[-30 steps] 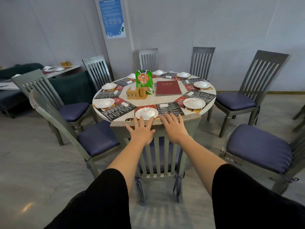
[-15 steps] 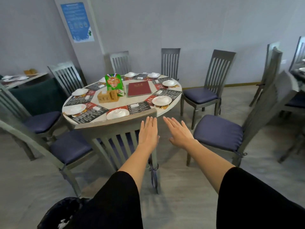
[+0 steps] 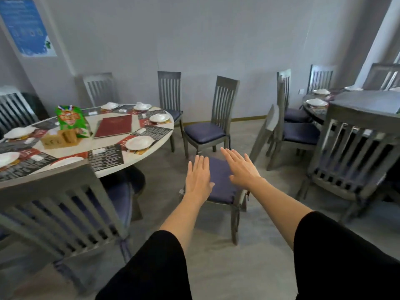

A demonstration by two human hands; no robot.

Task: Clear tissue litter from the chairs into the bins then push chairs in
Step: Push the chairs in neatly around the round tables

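My left hand (image 3: 198,177) and my right hand (image 3: 241,166) are both open and empty, palms down, held out over a grey slatted chair with a blue cushion (image 3: 220,180) that stands pulled out to the right of the round table (image 3: 138,156). Whether either hand touches the cushion is unclear. The chair's back (image 3: 263,135) leans away to the right. Another grey chair (image 3: 65,204) at near left is tucked under the round table. No tissue shows on the seats in view.
A further pulled-out chair (image 3: 207,132) stands beyond the hands. The round table carries plates, placemats, a red menu (image 3: 114,126) and a green bag (image 3: 70,119). More chairs (image 3: 355,161) and a second set table (image 3: 324,105) crowd the right side.
My hands left the back of the tucked-in chair and swung right with my view. They now hover over the blue seat of the pulled-out chair.
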